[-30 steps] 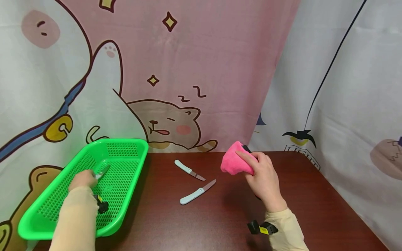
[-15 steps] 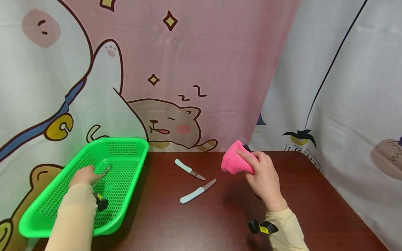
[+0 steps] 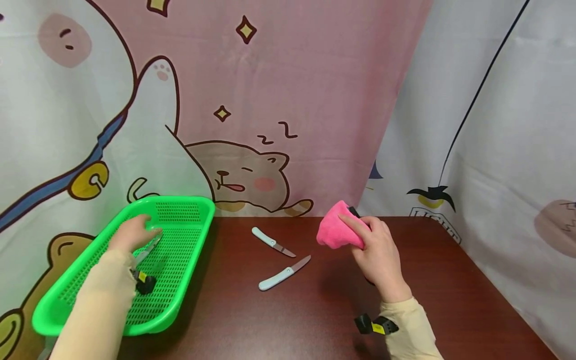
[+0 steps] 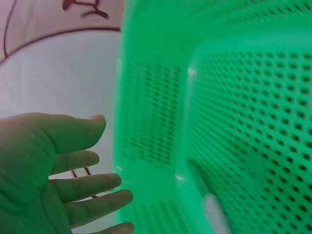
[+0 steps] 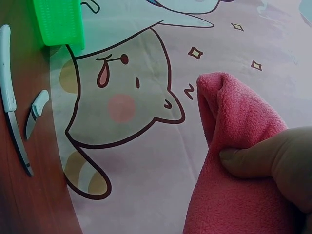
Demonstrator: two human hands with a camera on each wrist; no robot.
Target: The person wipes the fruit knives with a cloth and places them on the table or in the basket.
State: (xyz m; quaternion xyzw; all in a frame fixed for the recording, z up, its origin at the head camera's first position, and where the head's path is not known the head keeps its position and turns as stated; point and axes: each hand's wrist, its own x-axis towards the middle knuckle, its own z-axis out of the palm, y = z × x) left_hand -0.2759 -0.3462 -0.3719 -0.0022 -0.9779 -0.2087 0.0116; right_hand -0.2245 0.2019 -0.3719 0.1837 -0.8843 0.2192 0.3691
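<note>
My left hand (image 3: 130,234) is over the far left part of the green plastic basket (image 3: 180,212), fingers spread and holding nothing. A knife (image 3: 147,250) lies on the basket floor just below it; in the left wrist view its pale handle (image 4: 214,212) and part of the blade show beside the basket wall. My right hand (image 3: 378,255) grips a bunched pink cloth (image 3: 336,227) above the table, thumb pressed on the fabric (image 5: 243,117) in the right wrist view. Two knives with pale handles, a farther one (image 3: 272,241) and a nearer one (image 3: 284,272), lie on the table between the hands.
The dark brown wooden table (image 3: 243,320) reaches back to a cartoon-printed curtain (image 3: 315,100). The basket stands at the table's left side, close to the curtain. A black camera (image 3: 146,282) is strapped at the left wrist, another (image 3: 375,326) at the right.
My left hand has let go of the knife, which now lies in the basket; the fingers have spread and the hand has moved up and away. The right hand with the cloth is nearly still.
</note>
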